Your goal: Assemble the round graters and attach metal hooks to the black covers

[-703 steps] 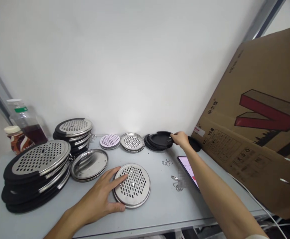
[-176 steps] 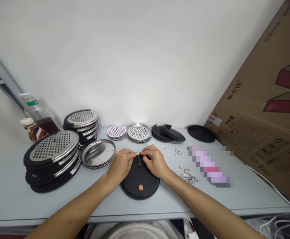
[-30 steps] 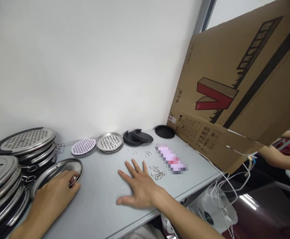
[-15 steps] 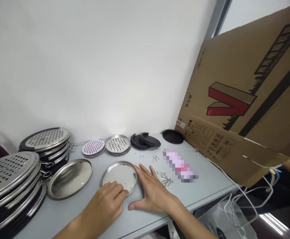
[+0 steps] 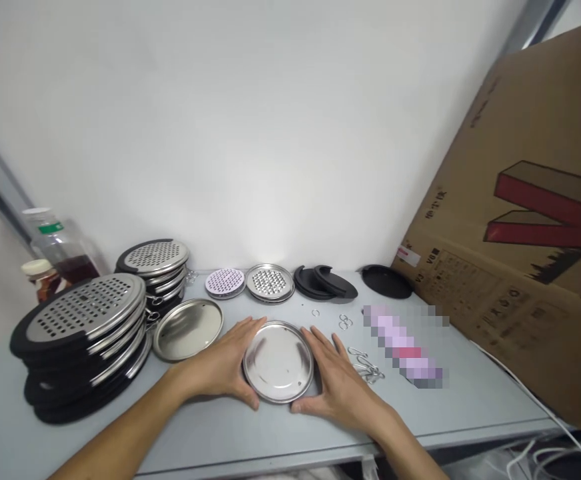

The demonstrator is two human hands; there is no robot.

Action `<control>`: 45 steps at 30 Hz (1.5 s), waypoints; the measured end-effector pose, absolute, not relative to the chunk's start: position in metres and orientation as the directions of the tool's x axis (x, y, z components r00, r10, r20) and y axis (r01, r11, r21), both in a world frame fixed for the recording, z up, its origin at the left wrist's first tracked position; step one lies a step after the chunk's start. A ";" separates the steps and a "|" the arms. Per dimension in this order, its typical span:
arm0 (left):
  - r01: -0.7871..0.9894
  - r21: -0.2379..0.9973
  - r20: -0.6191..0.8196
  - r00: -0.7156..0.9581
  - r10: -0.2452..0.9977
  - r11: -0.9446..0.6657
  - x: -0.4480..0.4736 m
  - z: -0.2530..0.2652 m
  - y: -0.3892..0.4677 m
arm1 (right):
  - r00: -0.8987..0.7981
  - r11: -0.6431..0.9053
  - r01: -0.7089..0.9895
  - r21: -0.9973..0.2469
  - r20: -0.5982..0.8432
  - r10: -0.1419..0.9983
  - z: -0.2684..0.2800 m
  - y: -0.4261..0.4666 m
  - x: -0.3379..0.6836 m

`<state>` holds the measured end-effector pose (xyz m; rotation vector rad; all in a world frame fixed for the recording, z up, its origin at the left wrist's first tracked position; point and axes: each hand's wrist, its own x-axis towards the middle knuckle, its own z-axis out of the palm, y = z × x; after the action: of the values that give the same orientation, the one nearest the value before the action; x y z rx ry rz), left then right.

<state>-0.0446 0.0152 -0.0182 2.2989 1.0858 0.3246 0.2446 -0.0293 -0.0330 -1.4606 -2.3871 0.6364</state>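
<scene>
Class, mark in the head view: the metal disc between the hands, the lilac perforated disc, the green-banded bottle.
Metal disc [image 5: 279,362], head view: middle of its face.
Lilac perforated disc [image 5: 225,281], head view: middle of its top.
Green-banded bottle [image 5: 62,248], head view: clear wall below the band.

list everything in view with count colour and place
front plate: 1, silver, centre front
rear plate: 1, silver, left
grater stacks: 2, silver and black, left
big bottle: 1, clear, left
small bottle: 1, brown, left
discs: at least 2, lilac and silver, back
holders: at least 2, black, back
tray: 1, black, back right
rings: several, silver, right
hooks: several, silver, right
blurred item: 1, lilac and red, right
box: 1, brown, far right
cables: several, white, lower right
table: 1, grey, below
wall: 1, white, behind
left hand: 1, bare, plate's left
right hand: 1, bare, plate's right
</scene>
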 end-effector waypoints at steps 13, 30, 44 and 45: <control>0.625 0.570 -0.011 0.655 0.756 -0.533 -0.043 -0.008 0.006 | -0.483 0.442 0.798 -0.410 0.004 0.876 -0.038 -0.029 0.246; 0.679 0.548 -0.082 0.625 0.776 -0.489 -0.043 -0.001 0.002 | -0.480 0.431 0.807 -0.404 -0.023 0.877 -0.032 -0.030 0.245; 0.606 0.605 0.005 0.645 0.764 -0.516 -0.044 0.002 0.003 | -0.480 0.423 0.798 -0.429 -0.028 0.877 -0.030 -0.031 0.245; 0.602 0.610 0.013 0.643 0.766 -0.516 -0.045 0.004 0.003 | -0.480 0.424 0.797 -0.430 -0.025 0.877 -0.030 -0.031 0.245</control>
<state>-0.0446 0.0035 0.0035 2.2922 1.0618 0.3782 0.2451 -0.0310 -0.0302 -1.4759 -2.4733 0.5778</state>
